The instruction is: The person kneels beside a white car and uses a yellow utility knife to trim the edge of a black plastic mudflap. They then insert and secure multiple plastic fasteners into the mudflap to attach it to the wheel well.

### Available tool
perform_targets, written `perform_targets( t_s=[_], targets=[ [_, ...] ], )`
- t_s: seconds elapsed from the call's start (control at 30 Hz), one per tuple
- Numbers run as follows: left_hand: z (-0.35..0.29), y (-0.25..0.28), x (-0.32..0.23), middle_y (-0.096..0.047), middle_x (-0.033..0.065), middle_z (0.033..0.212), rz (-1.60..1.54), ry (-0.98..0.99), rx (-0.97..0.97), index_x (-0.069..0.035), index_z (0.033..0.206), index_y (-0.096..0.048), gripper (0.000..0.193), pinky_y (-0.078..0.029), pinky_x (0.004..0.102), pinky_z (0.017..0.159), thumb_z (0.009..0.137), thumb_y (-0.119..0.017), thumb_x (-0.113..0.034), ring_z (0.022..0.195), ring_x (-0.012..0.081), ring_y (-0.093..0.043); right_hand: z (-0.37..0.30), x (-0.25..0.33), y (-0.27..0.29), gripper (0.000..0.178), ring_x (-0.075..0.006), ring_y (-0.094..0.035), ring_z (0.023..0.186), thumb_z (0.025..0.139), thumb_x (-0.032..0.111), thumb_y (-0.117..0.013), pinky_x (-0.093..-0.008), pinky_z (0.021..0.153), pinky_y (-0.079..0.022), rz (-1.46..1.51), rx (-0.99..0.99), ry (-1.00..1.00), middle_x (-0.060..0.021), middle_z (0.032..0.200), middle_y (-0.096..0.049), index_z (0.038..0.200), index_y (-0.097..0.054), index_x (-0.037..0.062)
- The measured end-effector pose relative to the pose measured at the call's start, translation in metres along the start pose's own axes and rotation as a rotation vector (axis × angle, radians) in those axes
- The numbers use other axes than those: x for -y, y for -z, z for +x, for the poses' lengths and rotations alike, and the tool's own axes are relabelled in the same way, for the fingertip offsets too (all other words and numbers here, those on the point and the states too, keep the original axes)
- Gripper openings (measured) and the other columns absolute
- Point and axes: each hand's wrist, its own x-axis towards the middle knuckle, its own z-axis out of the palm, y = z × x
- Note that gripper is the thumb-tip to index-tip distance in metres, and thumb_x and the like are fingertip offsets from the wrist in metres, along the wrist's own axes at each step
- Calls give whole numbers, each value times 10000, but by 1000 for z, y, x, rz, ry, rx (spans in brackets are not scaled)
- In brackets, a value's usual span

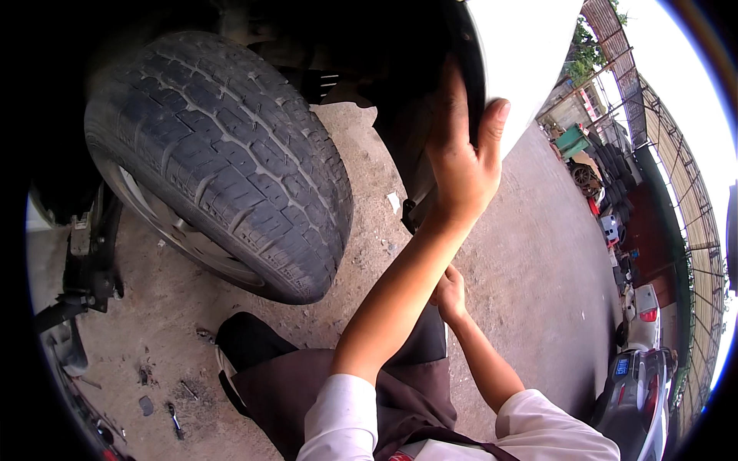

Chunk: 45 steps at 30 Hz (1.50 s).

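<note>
My left hand (465, 165) reaches up to the dark edge of a white car body panel (516, 54). Its thumb lies on the panel's outer side, and its fingers curl into the dark space behind. Lower down, my right hand (450, 294) is closed beside my left forearm, which partly covers it; whatever it holds is hidden. A small dark part (410, 215) shows just left of my left wrist. At the left stands a worn black tire (223, 161) on a metal rim (181, 227), tilted outward under the car.
Metal suspension or bumper parts (81, 253) stand at the far left. A wrench-like tool (175, 421) and small bits lie on the dusty concrete. My apron-covered lap (307, 384) is below. A dark car (634, 396) and stacked tires (615, 165) are along the right.
</note>
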Motion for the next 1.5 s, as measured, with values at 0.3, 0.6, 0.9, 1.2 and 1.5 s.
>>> perform_targets(
  t_s=[0.3, 0.6, 0.9, 1.2, 1.5],
  targets=[
    [-25, -5, -13, -683, 174, 1077, -64, 259, 34, 87, 1409, -442, 528, -528, 281, 789, 1040, -513, -283, 946, 195, -667, 27, -104, 30, 244, -242, -598, 607, 1001, 112, -452, -398, 610, -469, -515, -389, 515, -141, 703, -613, 1120, -640, 14],
    [-21, 19, 2, -646, 69, 1151, -366, 372, 159, 52, 1363, -491, 550, -436, 240, 932, 969, -666, -289, 1006, 105, -590, 34, -112, 16, 236, -162, -507, 525, 1003, 139, -447, -313, 499, -412, -239, -322, 300, -57, 678, -563, 1123, -619, 31],
    [-123, 174, 23, -683, 153, 1093, 68, 948, 720, 66, 1263, -565, 352, -542, 316, 868, 1038, -532, -204, 967, 200, -679, 34, -48, 39, 202, -148, -535, 710, 944, 5, -453, -291, 596, -458, 594, -124, -186, -76, 832, -549, 1104, -564, -47],
    [-278, 301, 47, -696, 150, 1000, 280, 1954, 899, 62, 1216, -590, 285, -559, 280, 705, 1010, -542, -128, 816, 200, -707, 33, -114, 51, 265, -179, -682, 647, 923, 10, -463, -311, 545, -552, -275, 167, -324, -144, 872, -704, 1124, -607, -84],
    [-347, 386, 85, -696, 126, 989, 709, 1904, 817, 39, 1200, -597, 248, -556, 246, 658, 991, -551, -87, 783, 159, -684, 150, -221, 24, 255, -314, -718, 765, 852, 34, -493, -413, 702, -589, -462, 174, -192, -179, 854, -712, 1025, -678, 5]
  ],
)
